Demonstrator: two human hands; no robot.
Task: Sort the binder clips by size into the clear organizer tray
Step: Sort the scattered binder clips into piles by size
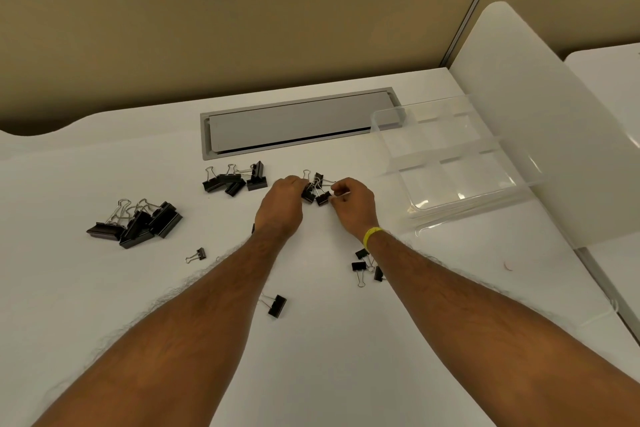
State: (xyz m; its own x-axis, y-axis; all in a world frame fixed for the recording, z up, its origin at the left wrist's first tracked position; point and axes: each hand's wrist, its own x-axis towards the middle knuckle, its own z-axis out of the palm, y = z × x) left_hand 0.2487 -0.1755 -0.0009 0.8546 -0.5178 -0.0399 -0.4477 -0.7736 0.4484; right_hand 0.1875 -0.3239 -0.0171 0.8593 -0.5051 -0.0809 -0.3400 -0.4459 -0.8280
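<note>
1. Two hands are meeting over the middle of the white surface [86, 288], both working at one knot of middle clips [318, 184].
2. Left hand [280, 206] is lying knuckles-up, its fingers [293, 183] curling down onto the left side of the knot and gripping a black clip there.
3. Right hand [355, 204], wearing a yellow band [372, 234] at the wrist, is pinching the right side of the knot. Its fingers [338, 188] are closing on a clip and its wire handle.
4. Big clips [138, 224] are lying heaped at the far left of the surface, well apart from both hands.
5. Rear clips [235, 182] are sitting in a smaller pile just in front of the grey hatch [298, 121], to the left of the left hand.
6. Small clips [363, 262] are lying beside the right forearm, one partly hiding under it.
7. One lone clip [198, 255] is resting left of the left forearm, and a near clip [277, 306] is lying between the two forearms.
8. Clear tray [450, 163] is sitting at the right of the surface, near the right hand but apart from it. Its dividers are splitting it into several compartments, and its far side is standing against a frosted panel [519, 97].
</note>
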